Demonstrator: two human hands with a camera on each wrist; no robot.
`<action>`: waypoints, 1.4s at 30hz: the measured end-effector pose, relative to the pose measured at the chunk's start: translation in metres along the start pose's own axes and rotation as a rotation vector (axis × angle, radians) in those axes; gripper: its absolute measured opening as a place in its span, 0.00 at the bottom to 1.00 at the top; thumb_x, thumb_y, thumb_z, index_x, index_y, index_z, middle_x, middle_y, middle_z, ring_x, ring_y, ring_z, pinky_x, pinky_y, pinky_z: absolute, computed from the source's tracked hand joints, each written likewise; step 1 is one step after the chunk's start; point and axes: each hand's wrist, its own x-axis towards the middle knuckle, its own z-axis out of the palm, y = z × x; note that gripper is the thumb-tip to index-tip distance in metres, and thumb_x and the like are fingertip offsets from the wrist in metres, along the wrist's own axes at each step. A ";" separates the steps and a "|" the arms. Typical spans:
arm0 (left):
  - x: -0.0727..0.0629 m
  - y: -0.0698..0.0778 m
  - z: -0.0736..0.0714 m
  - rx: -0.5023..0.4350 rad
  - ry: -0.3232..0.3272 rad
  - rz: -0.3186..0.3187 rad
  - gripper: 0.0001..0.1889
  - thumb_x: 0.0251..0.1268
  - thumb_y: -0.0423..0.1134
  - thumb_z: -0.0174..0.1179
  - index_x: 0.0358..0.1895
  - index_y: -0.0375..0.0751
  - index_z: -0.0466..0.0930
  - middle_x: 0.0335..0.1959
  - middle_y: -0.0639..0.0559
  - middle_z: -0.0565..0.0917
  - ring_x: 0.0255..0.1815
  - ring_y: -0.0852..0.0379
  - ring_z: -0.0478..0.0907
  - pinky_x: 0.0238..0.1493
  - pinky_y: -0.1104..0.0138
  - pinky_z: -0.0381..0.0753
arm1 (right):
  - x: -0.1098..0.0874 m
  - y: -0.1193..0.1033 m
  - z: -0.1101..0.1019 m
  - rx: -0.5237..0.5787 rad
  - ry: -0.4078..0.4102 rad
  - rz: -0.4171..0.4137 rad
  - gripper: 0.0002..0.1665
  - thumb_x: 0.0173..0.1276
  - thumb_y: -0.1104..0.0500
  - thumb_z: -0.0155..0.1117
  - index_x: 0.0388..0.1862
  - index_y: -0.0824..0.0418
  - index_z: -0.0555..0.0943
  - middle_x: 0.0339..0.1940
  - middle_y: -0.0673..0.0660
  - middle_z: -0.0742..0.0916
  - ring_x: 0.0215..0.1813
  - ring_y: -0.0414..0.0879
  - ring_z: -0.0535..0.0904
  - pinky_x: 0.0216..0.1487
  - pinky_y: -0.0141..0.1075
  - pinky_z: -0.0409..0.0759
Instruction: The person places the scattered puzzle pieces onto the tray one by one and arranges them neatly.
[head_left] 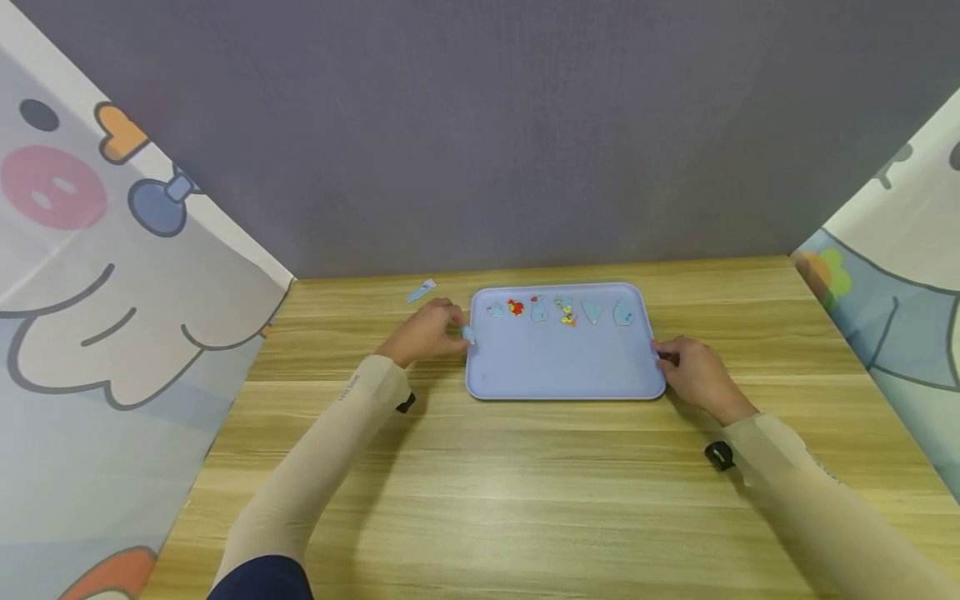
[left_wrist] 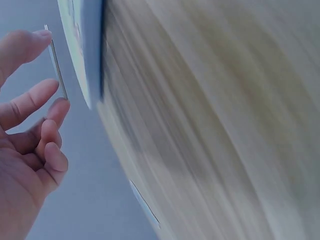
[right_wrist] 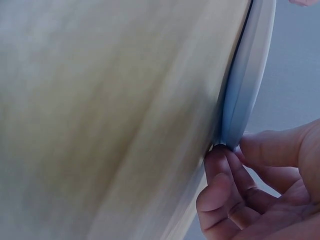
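Note:
My left hand (head_left: 429, 332) pinches a thin, flat light-blue puzzle piece (head_left: 468, 334) between thumb and fingertips at the left rim of a pale lilac tray (head_left: 562, 367). Seen edge-on in the left wrist view, that piece (left_wrist: 58, 70) spans from the thumb to the fingers. On the far right, my right hand (head_left: 697, 375) grips the tray's side; the right wrist view has its thumb above the rim (right_wrist: 245, 85) and curled fingers below. Several irregular pieces lie in a row along the tray's back, among them a red one (head_left: 516, 307) and a pale-blue triangular one (head_left: 592, 312).
Another flat piece, a blue strip (head_left: 422, 290), lies on the wooden table (head_left: 480, 483) behind my left hand. A grey panel (head_left: 525, 133) rises along the table's back edge. Cartoon-printed panels stand at the left (head_left: 112, 350) and right (head_left: 900, 283).

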 end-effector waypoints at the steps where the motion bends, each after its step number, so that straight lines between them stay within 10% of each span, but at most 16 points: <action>1: 0.002 0.003 0.001 0.012 0.002 0.022 0.18 0.52 0.46 0.70 0.41 0.38 0.81 0.39 0.51 0.79 0.44 0.54 0.72 0.49 0.64 0.73 | 0.000 0.000 0.000 0.000 0.002 -0.003 0.18 0.63 0.73 0.59 0.52 0.78 0.76 0.45 0.72 0.80 0.36 0.55 0.75 0.33 0.43 0.75; 23: 0.044 0.035 0.016 0.150 -0.107 0.086 0.17 0.52 0.46 0.71 0.44 0.44 0.81 0.41 0.55 0.79 0.46 0.56 0.72 0.50 0.66 0.70 | 0.001 0.000 0.001 0.000 -0.006 0.018 0.18 0.64 0.72 0.58 0.53 0.77 0.76 0.47 0.73 0.80 0.37 0.55 0.75 0.34 0.43 0.75; 34: 0.044 0.035 0.020 0.173 -0.163 0.057 0.16 0.51 0.44 0.72 0.43 0.45 0.81 0.42 0.53 0.79 0.51 0.51 0.71 0.68 0.53 0.51 | 0.001 0.000 0.000 -0.004 -0.012 0.022 0.19 0.64 0.72 0.59 0.53 0.77 0.75 0.45 0.72 0.80 0.37 0.55 0.76 0.34 0.43 0.76; 42: 0.040 0.027 0.013 0.131 -0.125 0.075 0.19 0.53 0.45 0.71 0.47 0.44 0.80 0.45 0.53 0.78 0.50 0.52 0.69 0.56 0.58 0.65 | 0.002 0.000 0.001 -0.009 -0.005 0.022 0.18 0.64 0.71 0.57 0.54 0.77 0.76 0.49 0.72 0.79 0.38 0.56 0.76 0.33 0.42 0.76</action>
